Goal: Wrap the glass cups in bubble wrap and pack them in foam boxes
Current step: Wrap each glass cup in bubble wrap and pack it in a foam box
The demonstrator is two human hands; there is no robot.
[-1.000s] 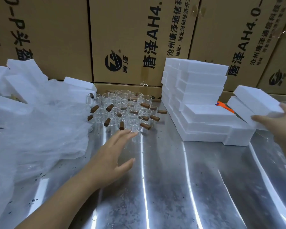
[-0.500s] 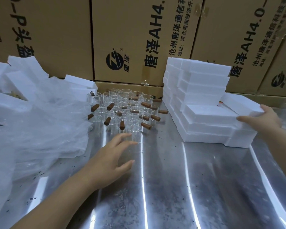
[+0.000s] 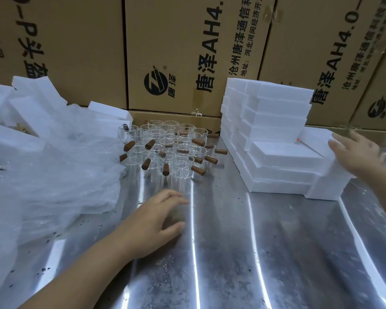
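Several clear glass cups [image 3: 168,150] with brown wooden handles stand clustered at the back middle of the metal table [image 3: 243,253]. My left hand [image 3: 156,221] hovers open just in front of the nearest cup, fingers relaxed and spread, holding nothing. White foam boxes [image 3: 270,134] are stacked in steps at the right. My right hand [image 3: 357,155] is open, its fingers lying against the rightmost foam box [image 3: 316,139] on the stack's low end. A heap of bubble wrap [image 3: 47,179] covers the left side.
More white foam pieces [image 3: 25,112] lie under and behind the wrap at the far left. Big brown cardboard cartons [image 3: 169,54] form a wall along the table's back. A small orange object [image 3: 298,139] peeks out behind the foam stack.
My right hand has set the foam box it carried onto the stack's right end and loosened its hold. My left hand stayed almost still in front of the cups.
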